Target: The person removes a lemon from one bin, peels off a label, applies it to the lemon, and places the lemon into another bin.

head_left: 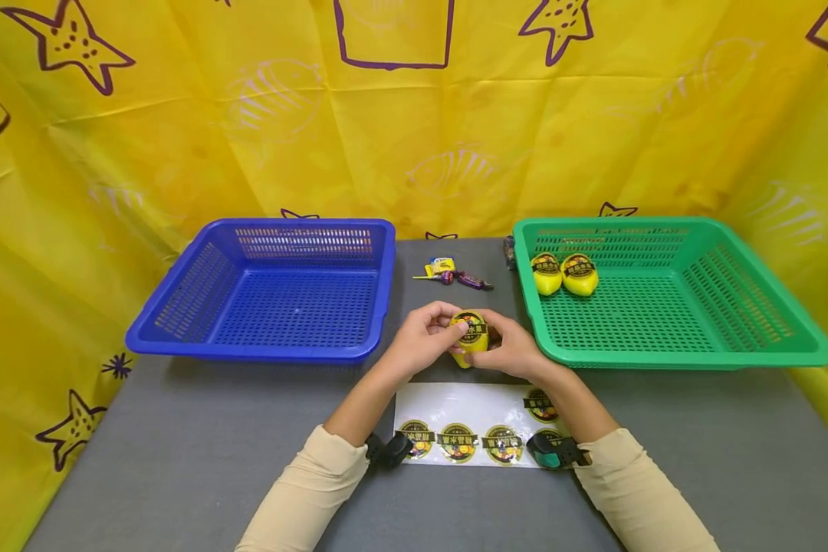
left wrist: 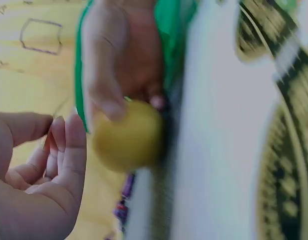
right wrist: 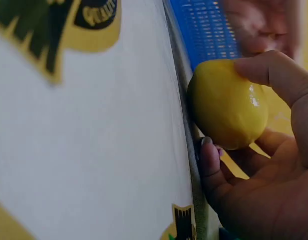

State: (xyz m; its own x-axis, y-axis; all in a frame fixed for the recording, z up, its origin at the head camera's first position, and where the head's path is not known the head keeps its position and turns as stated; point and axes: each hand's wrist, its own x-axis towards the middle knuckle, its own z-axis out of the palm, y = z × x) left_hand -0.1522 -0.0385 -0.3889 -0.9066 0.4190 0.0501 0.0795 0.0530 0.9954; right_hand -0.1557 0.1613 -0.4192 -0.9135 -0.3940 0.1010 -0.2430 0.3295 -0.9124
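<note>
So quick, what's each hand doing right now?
Left hand: fingers curled, thumb pressing the sticker on the lemon.
Right hand: holding the lemon.

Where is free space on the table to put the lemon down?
Bare grey table lies left of the sticker sheet, below the blue basket, which looks empty. The green basket is free in front of its two lemons. Between the baskets, candies and both hands crowd the gap.
</note>
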